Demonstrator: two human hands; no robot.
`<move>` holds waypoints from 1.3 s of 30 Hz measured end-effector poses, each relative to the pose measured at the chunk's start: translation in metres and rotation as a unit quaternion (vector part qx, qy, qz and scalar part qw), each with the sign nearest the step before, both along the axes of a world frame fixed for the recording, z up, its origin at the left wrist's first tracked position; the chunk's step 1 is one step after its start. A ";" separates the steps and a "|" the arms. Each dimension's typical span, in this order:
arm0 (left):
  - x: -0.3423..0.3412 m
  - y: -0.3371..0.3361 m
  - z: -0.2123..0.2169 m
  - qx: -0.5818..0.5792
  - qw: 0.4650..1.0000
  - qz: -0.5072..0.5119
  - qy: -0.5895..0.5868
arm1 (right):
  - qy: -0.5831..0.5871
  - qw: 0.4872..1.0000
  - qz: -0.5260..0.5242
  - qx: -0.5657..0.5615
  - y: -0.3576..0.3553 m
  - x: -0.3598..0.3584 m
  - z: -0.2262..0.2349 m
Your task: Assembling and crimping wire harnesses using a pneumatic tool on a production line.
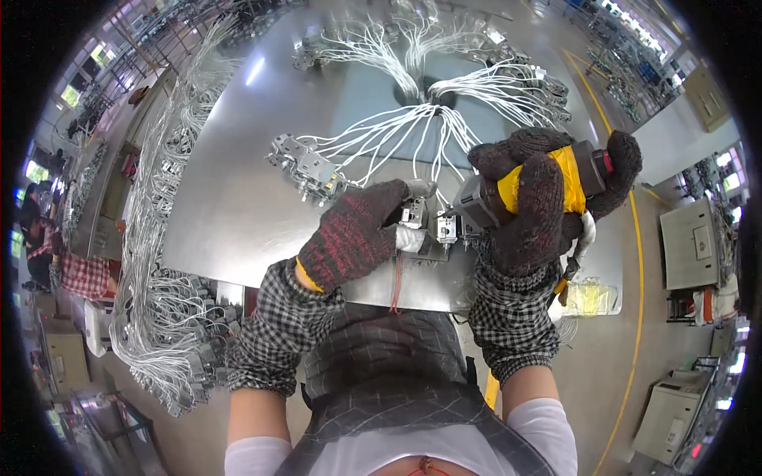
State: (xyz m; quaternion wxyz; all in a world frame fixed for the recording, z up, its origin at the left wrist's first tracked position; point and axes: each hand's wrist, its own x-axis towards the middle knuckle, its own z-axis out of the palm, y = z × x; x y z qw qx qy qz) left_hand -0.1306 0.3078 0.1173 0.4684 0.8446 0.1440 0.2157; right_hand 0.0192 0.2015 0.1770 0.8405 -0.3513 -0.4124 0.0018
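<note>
My left hand, in a dark knitted glove, grips a small grey metal connector block at the near edge of the steel worktable. My right hand, also gloved, is wrapped around a powered screwdriver with a yellow band and grey body. Its tip points down at another small block just right of the one in my left hand. White wires run from these blocks up to a central hole in the table.
More wire bundles with metal connector blocks fan out across the table. A large heap of wired parts hangs along the table's left side. Grey cabinets stand at the right, beyond a yellow floor line. Another person stands far left.
</note>
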 end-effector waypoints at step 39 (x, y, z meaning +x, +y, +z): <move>0.006 -0.013 0.009 0.141 0.989 0.035 -0.032 | -0.006 0.997 0.015 0.075 -0.005 0.022 0.014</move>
